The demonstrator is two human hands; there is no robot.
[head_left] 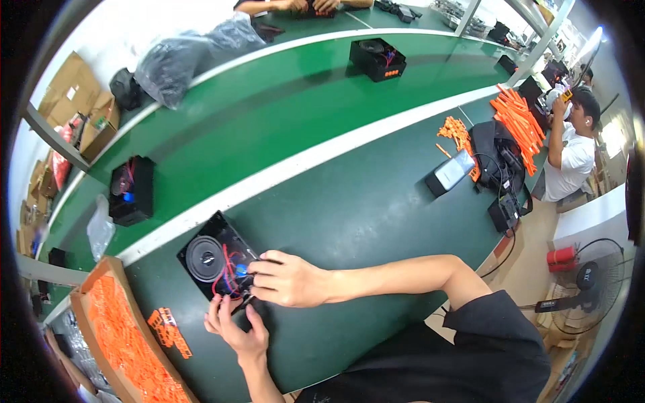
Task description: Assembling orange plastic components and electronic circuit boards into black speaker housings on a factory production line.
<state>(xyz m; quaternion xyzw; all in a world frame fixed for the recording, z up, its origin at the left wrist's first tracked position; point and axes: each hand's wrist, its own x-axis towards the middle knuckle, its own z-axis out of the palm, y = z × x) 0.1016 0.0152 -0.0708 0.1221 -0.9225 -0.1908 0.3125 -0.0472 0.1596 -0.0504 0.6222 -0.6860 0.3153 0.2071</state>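
Note:
In front of me on the dark green bench lies an open black speaker box [220,235], set at a slant. Inside it are a round speaker [205,258], loose red wires [228,270] and a blue part [240,271]. My left hand [236,329] grips the box's near edge, its fingertips beside the wires and its thumb on the outer side. From the right, my right hand [292,279] reaches over the box's right edge with bent fingers closed on it. The fingertips of that hand are partly hidden inside the box.
A cardboard tray [97,329] of orange parts stands at left, beside loose orange pieces [169,332]. Further right are a grey-white block [450,172], a black bag [497,151] and orange strips [519,121]. Beyond, a green conveyor [269,101] carries more speaker boxes [377,59]. Other people work nearby.

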